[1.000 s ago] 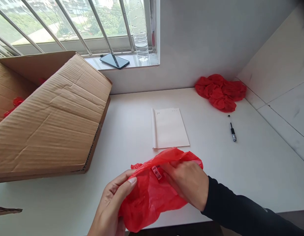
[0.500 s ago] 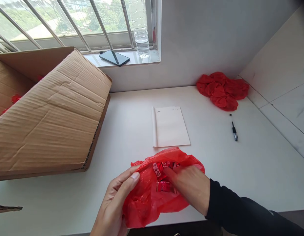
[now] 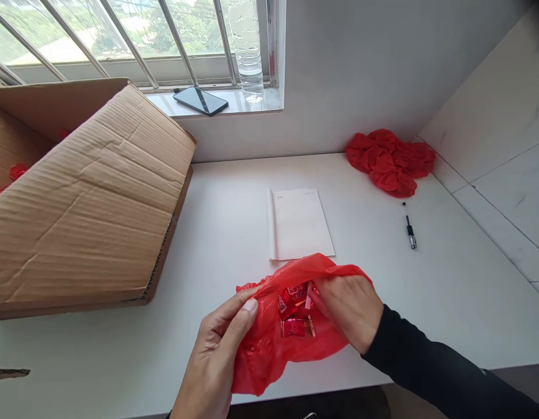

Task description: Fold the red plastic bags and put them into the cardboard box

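A thin red plastic bag [image 3: 261, 361] hangs open over the front edge of the white table. Its left rim is pinched between the thumb and fingers of my left hand [image 3: 221, 337]. My right hand [image 3: 352, 305] reaches into the bag from the right, and its fingertips are hidden inside. Several small red-wrapped candies [image 3: 297, 327] lie in the bag, just left of the right hand's fingers. I cannot tell whether that hand grips one of them. Beyond the bag lies a white notepad [image 3: 302, 227].
A cardboard box [image 3: 99, 203] with red items inside stands at the left. Crumpled red bags [image 3: 389, 163] lie in the back right corner, with a pen [image 3: 410, 234] in front. On the windowsill are a phone [image 3: 201, 100] and a water bottle [image 3: 250, 64].
My right hand has shifted to the right and slightly up inside the bag, showing more of the candies. My left hand and the bag's left rim have moved slightly right.
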